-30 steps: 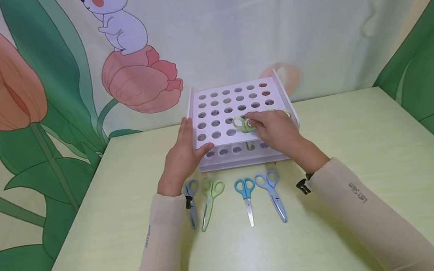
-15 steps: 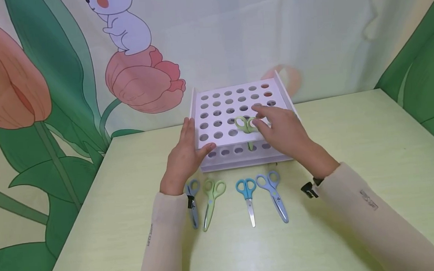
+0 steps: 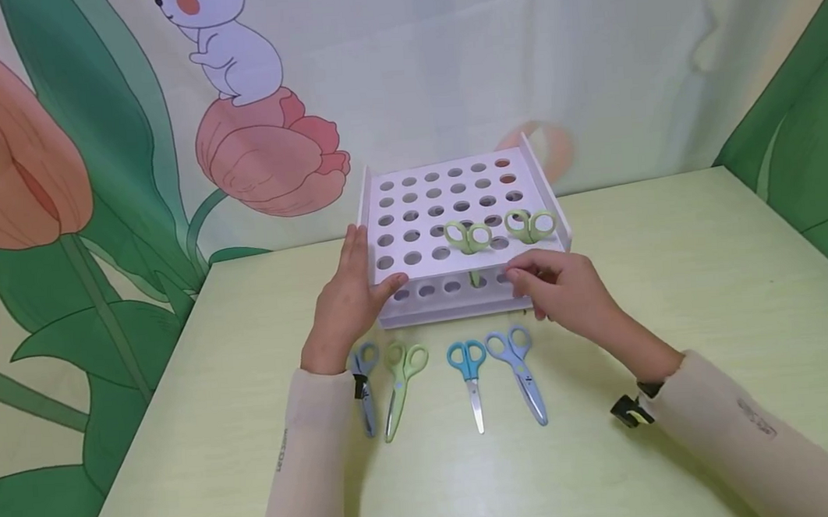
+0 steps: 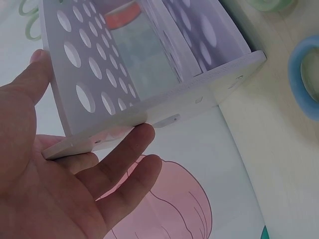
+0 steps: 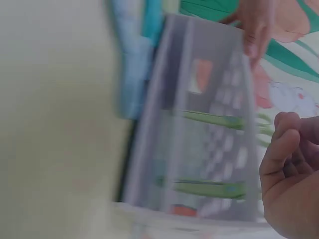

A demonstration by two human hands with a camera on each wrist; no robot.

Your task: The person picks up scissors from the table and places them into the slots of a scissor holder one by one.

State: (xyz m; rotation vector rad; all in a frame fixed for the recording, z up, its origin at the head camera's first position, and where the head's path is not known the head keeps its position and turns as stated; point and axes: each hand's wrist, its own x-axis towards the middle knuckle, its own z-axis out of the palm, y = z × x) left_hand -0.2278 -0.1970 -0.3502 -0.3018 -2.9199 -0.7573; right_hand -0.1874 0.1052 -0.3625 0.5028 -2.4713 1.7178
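Fingers loosely curled and grasping nothing, the right hand [image 3: 563, 286] is hovering by the front edge of the rack [image 3: 425, 267], near its right end; whether it's touching, I'm not able to tell! On the rack's left side the left hand [image 3: 346, 305] is bracing, straight fingers pressing along the wall, thumb resting over the front corner, nothing clenched there. Just past the right hand, one green pair of scissors [image 3: 530, 235] is standing handles-up at the rack's front right, and a second green pair [image 3: 469, 245] is standing to its left, an unfilled hole between them. Out in front of the rack, four more are lying on the table [image 3: 608, 475]: grey-blue scissors [image 3: 368, 409], partly hidden by the left wrist [image 3: 324, 357], then light green scissors [image 3: 398, 388], teal scissors [image 3: 471, 372] and violet-blue scissors [image 3: 520, 366]. By my reading, we're watching the gap between two placings, two pairs standing and four waiting. The next move is calling for the right hand to be dropping to a pair in front of the rack, pinching its handles and lining its tip up with a free hole, the left steadying the rack.
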